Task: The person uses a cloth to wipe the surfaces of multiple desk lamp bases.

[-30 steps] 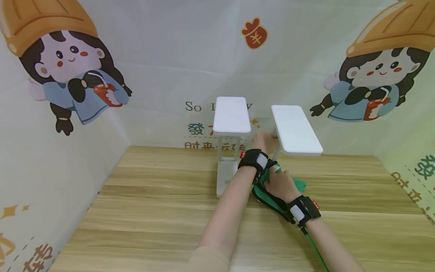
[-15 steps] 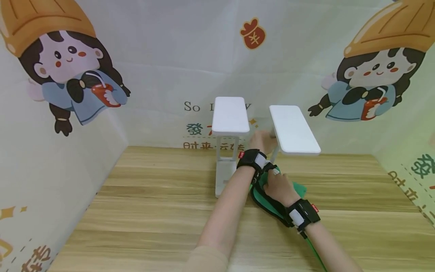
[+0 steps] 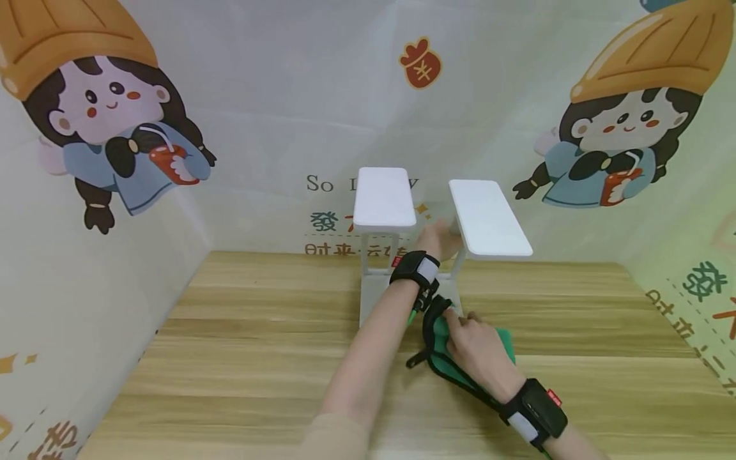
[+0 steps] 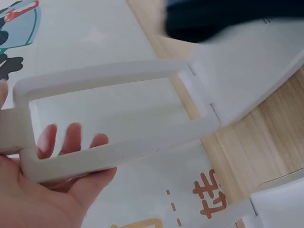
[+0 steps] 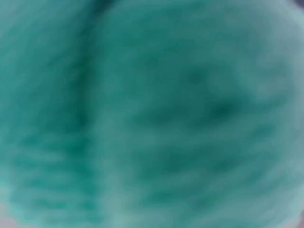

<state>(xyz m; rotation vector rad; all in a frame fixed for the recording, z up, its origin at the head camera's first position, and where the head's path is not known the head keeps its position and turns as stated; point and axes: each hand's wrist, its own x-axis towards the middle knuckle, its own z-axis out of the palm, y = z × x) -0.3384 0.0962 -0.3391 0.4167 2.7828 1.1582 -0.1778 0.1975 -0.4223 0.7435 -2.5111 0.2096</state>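
My left hand [image 3: 439, 239] holds the upright frame of the right-hand white phone stand [image 3: 491, 217]. In the left wrist view, the thumb and fingers of the left hand [image 4: 45, 197] curl round one bar of its frame [image 4: 109, 159]. In front of that stand, my right hand [image 3: 483, 351] grips a green cloth with black edging [image 3: 441, 338], its index finger along the cloth. Blurred green cloth [image 5: 166, 142] fills the right wrist view, hiding the fingers there. A second white stand [image 3: 384, 198] stands upright to the left.
The wooden table [image 3: 247, 358] runs back to a printed backdrop [image 3: 276, 128] close behind the stands. The left forearm crosses in front of the left stand's base. A dark blurred shape [image 4: 209, 21] covers part of the left wrist view's top.
My right hand has drawn the cloth back from the right stand, towards me, baring that stand's base. The left hand keeps its grip on the frame. The head view has shifted slightly.
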